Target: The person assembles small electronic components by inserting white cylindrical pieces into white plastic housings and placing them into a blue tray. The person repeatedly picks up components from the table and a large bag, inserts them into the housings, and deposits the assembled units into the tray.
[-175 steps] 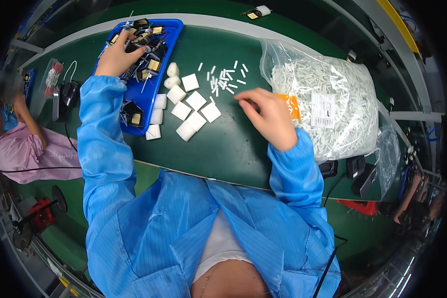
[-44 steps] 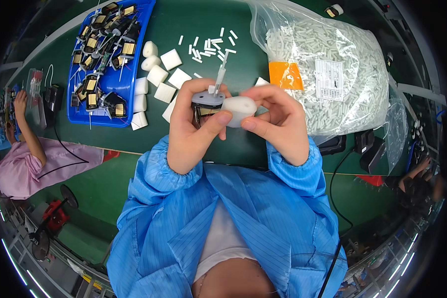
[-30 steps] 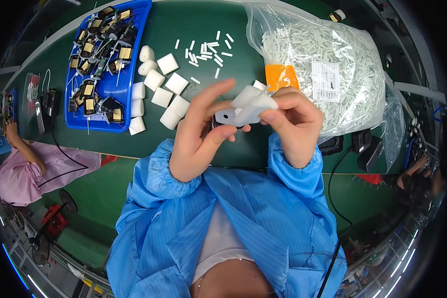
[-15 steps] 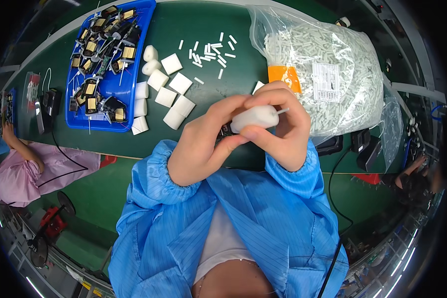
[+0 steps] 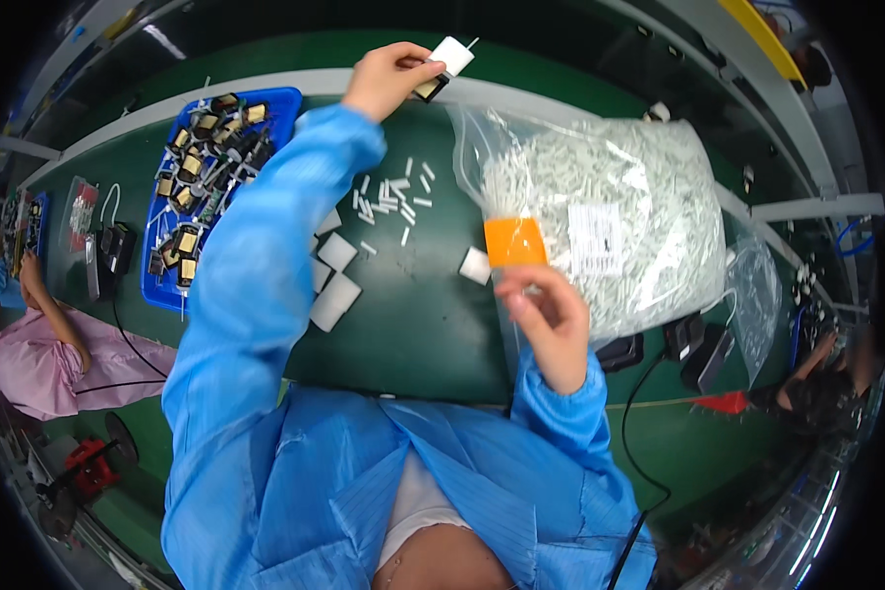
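Note:
My left hand point(image 5: 388, 81) is stretched out over the far edge of the table. It is closed on a small black coil component point(image 5: 430, 88) with yellow tape, fitted with a white foam sleeve point(image 5: 452, 56) from which a thin white lead sticks out. Nearer to me, my right hand point(image 5: 553, 324) is loosely curled with thumb and fingers apart, and nothing shows in it. It hovers by the front left corner of a clear bag point(image 5: 649, 246) full of short white tubes. A single white foam block point(image 5: 475, 265) lies just beyond its fingertips.
A blue tray point(image 5: 157, 280) at the left holds several coil components, partly covered by my left sleeve. White foam blocks point(image 5: 336, 300) lie beside that sleeve. Loose white tubes point(image 5: 388, 202) are scattered mid-table. A co-worker in pink point(image 5: 59, 364) sits at the left.
My hands have come apart. The left has carried the foam-sleeved component forward to the table's far edge; the right has let go and drawn back toward me. The view has shifted too.

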`<act>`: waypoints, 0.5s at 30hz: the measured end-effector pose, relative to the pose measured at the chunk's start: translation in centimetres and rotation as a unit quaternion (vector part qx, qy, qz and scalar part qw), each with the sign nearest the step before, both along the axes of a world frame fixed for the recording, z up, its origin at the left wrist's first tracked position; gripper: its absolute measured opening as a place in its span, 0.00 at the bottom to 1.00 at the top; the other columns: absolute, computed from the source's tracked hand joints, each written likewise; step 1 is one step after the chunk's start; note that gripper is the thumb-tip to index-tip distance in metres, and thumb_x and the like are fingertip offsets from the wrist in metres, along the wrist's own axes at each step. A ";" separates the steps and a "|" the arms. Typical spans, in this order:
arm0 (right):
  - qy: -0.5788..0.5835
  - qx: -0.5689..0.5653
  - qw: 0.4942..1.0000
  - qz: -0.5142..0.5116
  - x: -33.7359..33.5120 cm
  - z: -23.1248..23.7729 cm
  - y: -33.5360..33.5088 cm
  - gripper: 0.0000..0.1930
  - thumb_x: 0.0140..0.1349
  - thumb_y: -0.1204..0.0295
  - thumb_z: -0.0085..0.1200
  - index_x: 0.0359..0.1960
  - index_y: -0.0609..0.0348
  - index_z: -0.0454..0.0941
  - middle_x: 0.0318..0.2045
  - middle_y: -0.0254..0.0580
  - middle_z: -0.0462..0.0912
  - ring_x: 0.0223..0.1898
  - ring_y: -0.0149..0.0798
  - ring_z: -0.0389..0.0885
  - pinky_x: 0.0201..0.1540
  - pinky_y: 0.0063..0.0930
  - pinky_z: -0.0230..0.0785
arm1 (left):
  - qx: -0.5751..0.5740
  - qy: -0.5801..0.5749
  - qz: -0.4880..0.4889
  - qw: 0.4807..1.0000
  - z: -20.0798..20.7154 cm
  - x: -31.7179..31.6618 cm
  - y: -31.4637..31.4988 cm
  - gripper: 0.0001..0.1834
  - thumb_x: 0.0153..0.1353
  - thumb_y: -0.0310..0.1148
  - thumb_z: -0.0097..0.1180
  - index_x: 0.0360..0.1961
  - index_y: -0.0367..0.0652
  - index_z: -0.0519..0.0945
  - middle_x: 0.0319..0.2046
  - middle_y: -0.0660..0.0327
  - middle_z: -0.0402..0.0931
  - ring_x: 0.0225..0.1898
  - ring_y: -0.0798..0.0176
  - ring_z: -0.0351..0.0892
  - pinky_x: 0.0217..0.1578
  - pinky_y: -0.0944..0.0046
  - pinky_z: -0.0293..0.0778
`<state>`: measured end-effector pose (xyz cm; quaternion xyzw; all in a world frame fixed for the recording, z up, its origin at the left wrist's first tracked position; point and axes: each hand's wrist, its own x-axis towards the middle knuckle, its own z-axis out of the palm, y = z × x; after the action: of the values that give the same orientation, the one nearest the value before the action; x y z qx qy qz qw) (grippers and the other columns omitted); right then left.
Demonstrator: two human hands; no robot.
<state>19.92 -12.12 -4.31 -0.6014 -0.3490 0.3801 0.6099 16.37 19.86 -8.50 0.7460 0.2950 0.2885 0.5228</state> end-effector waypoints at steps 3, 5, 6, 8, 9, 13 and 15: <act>-0.003 -0.023 1.000 -0.016 0.1 -0.4 -0.8 0.07 0.55 0.81 0.51 0.37 0.65 0.76 0.33 0.41 0.79 0.33 0.29 0.77 0.34 0.18 0.66 | 0.140 0.158 0.096 0.973 -4.6 6.1 6.0 0.18 0.43 0.43 0.65 0.33 0.44 0.82 0.28 0.59 0.81 0.30 0.64 0.80 0.35 0.68 0.74; 0.001 -0.025 1.000 -0.007 -0.3 -0.8 -0.6 0.06 0.55 0.81 0.51 0.35 0.65 0.77 0.32 0.41 0.79 0.32 0.29 0.78 0.34 0.18 0.67 | 0.177 0.194 0.152 0.953 -6.3 6.7 8.4 0.17 0.44 0.43 0.63 0.34 0.46 0.82 0.28 0.57 0.80 0.33 0.58 0.80 0.40 0.64 0.74; 0.004 -0.029 1.000 -0.006 -0.4 -0.9 -0.6 0.06 0.55 0.81 0.51 0.35 0.65 0.76 0.32 0.42 0.79 0.32 0.29 0.78 0.33 0.18 0.67 | 0.210 0.231 0.173 0.934 -5.8 6.8 8.6 0.16 0.46 0.42 0.62 0.36 0.48 0.82 0.33 0.57 0.79 0.36 0.56 0.78 0.43 0.62 0.72; 0.007 -0.040 0.999 -0.022 -0.3 -1.3 -0.7 0.06 0.55 0.82 0.51 0.34 0.66 0.76 0.32 0.42 0.79 0.31 0.30 0.78 0.33 0.18 0.67 | 0.292 0.257 0.175 0.904 -4.9 6.4 7.8 0.16 0.48 0.41 0.60 0.39 0.50 0.80 0.41 0.56 0.77 0.41 0.53 0.75 0.46 0.60 0.70; 0.001 -0.036 0.999 -0.015 -0.2 -1.3 -0.4 0.06 0.55 0.82 0.50 0.34 0.66 0.76 0.32 0.42 0.79 0.31 0.30 0.78 0.33 0.18 0.67 | 0.344 0.247 0.173 0.889 -4.3 5.4 8.0 0.16 0.49 0.40 0.59 0.41 0.51 0.80 0.44 0.57 0.75 0.43 0.52 0.74 0.47 0.58 0.69; -0.023 -0.021 1.000 0.003 -0.3 -1.0 -0.3 0.06 0.55 0.82 0.50 0.34 0.66 0.77 0.30 0.42 0.78 0.30 0.30 0.78 0.32 0.17 0.66 | 0.336 0.465 0.020 0.819 1.2 -2.5 8.6 0.17 0.53 0.37 0.54 0.46 0.51 0.76 0.46 0.57 0.73 0.48 0.51 0.72 0.47 0.55 0.70; -0.061 -0.018 0.998 0.017 -0.4 -0.4 -0.2 0.06 0.55 0.82 0.50 0.34 0.66 0.77 0.29 0.41 0.78 0.29 0.29 0.77 0.31 0.17 0.66 | 0.355 0.578 -0.016 0.734 3.6 -8.0 7.7 0.22 0.50 0.41 0.59 0.46 0.44 0.75 0.41 0.50 0.76 0.45 0.50 0.75 0.46 0.56 0.70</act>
<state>19.56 -12.30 -4.74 -0.6288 -0.3889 0.3588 0.5698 8.35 27.61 -4.94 0.9050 0.4045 -0.1228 -0.0472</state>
